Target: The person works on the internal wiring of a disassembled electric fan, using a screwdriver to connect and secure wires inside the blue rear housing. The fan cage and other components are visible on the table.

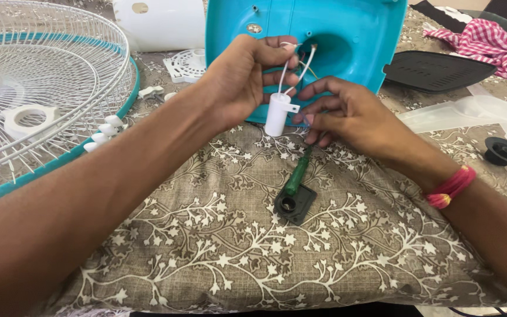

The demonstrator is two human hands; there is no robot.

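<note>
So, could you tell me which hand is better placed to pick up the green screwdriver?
Right. The right hand sits just above the screwdriver, only fingertips at the capacitor; the left hand pinches its wires.
</note>
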